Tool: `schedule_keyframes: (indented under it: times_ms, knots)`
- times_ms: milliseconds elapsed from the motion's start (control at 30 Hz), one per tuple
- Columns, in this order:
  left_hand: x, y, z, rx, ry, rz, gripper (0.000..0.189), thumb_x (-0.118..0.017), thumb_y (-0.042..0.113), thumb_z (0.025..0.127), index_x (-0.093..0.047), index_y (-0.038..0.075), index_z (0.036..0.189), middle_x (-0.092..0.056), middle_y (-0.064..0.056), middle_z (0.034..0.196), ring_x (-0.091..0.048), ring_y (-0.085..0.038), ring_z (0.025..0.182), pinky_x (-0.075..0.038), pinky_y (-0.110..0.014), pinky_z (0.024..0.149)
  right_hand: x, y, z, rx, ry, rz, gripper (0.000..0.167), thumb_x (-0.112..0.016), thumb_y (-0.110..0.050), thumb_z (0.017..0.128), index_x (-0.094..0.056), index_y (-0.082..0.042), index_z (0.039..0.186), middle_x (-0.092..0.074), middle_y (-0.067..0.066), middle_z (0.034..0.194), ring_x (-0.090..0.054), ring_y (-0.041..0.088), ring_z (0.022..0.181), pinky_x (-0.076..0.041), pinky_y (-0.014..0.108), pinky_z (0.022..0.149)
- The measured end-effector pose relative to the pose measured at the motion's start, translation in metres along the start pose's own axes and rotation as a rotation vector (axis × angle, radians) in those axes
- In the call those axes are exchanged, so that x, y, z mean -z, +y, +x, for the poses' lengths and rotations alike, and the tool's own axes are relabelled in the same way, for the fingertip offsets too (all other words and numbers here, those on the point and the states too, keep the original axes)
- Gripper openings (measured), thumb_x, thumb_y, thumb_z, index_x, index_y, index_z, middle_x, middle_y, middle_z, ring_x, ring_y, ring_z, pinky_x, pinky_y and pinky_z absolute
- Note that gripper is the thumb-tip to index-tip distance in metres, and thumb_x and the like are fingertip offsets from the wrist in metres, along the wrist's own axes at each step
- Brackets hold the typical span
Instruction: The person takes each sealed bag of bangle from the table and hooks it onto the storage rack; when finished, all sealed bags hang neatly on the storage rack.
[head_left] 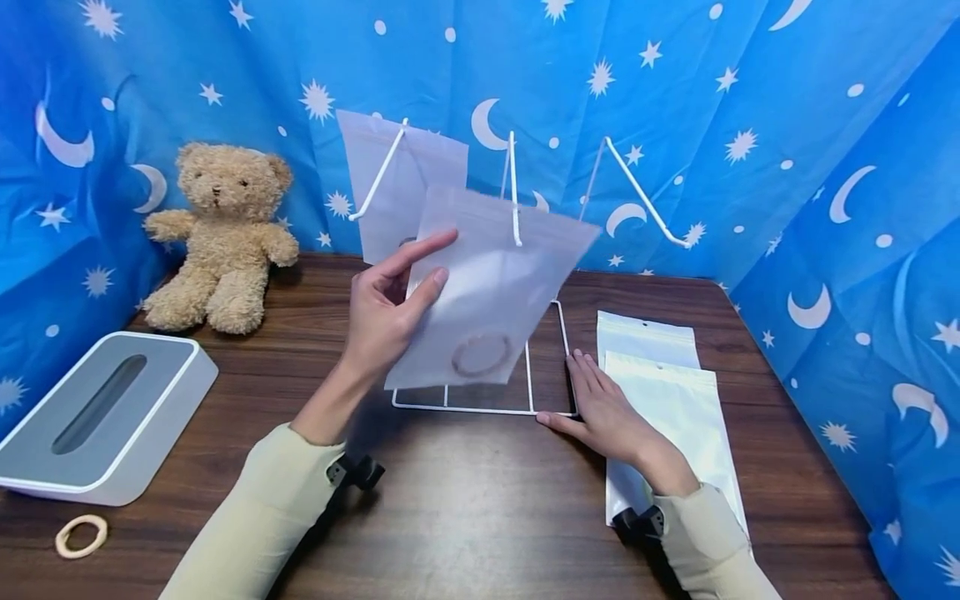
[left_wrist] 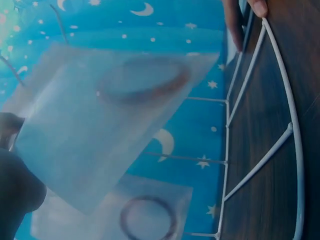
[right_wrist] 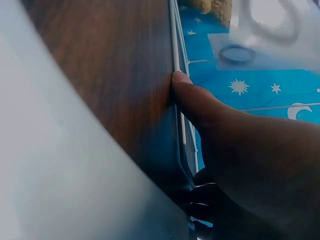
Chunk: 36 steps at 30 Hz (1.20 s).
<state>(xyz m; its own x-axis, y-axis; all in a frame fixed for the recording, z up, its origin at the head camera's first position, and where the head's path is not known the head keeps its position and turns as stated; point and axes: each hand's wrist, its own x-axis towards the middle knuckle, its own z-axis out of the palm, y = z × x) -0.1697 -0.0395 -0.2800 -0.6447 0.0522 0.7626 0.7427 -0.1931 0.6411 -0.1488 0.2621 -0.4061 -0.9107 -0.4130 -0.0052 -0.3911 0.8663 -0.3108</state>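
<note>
My left hand (head_left: 386, 312) pinches a translucent frosted zip bag (head_left: 487, 275) by its left edge, between thumb and fingers. A ring (head_left: 481, 356) shows through near the bag's bottom. The bag's upper part overlaps the middle prong (head_left: 514, 192) of a white wire rack (head_left: 480, 409), and the bag tilts. Behind it, a second frosted bag (head_left: 405, 175) hangs at the left prong, with a dark ring (left_wrist: 148, 218) inside. My right hand (head_left: 607, 412) rests at the rack's front right corner, fingers straight along the side and thumb on the front wire (right_wrist: 175, 50).
Two flat white pouches (head_left: 667, 417) overlap on the table, partly under my right forearm. The rack's right prong (head_left: 645, 192) is bare. At the left are a grey-topped tissue box (head_left: 161, 417), a pale ring (head_left: 81, 537) and a teddy bear (head_left: 225, 225). A blue curtain (head_left: 750, 108) surrounds the table.
</note>
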Motion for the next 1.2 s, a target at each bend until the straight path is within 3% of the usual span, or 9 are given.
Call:
schedule_keyframes:
  times_ms: [267,500,933,1200]
  knots:
    - [-0.004,-0.029,0.023,0.047,0.104,0.059,0.035,-0.058,-0.016,0.089,-0.06,-0.013,0.124,-0.063,-0.019,0.125,-0.058,-0.025,0.118,-0.05,-0.033,0.091,-0.001,-0.002,0.001,-0.005,-0.004,-0.008,0.101,-0.055,-0.061,0.092,-0.016,0.011,0.151,-0.014,0.029,0.157,-0.01,0.041,0.146,-0.015,0.054,0.115]
    - [-0.006,-0.045,0.044,0.054,0.134,0.108,0.035,-0.058,-0.015,0.089,-0.061,-0.011,0.124,-0.063,-0.018,0.126,-0.055,-0.019,0.124,-0.043,-0.039,0.101,-0.003,-0.003,0.001,-0.006,-0.005,-0.014,0.102,-0.053,-0.064,0.092,-0.016,0.011,0.151,-0.014,0.029,0.157,-0.01,0.041,0.146,-0.016,0.054,0.115]
    - [-0.005,-0.059,0.051,0.079,0.15,0.138,0.036,-0.058,-0.014,0.089,-0.061,-0.009,0.125,-0.062,-0.016,0.128,-0.054,-0.016,0.124,-0.043,-0.038,0.101,-0.004,-0.002,0.002,-0.014,-0.01,-0.012,0.101,-0.052,-0.064,0.092,-0.017,0.01,0.151,-0.014,0.028,0.157,-0.01,0.041,0.146,-0.015,0.053,0.115]
    - [-0.007,-0.061,0.056,0.088,0.103,0.181,0.038,-0.06,-0.009,0.091,-0.061,-0.005,0.128,-0.061,-0.01,0.132,-0.064,-0.029,0.107,-0.052,-0.031,0.085,-0.001,0.0,0.003,-0.035,-0.014,-0.014,0.102,-0.052,-0.065,0.092,-0.016,0.009,0.152,-0.013,0.027,0.158,-0.009,0.04,0.146,-0.015,0.054,0.115]
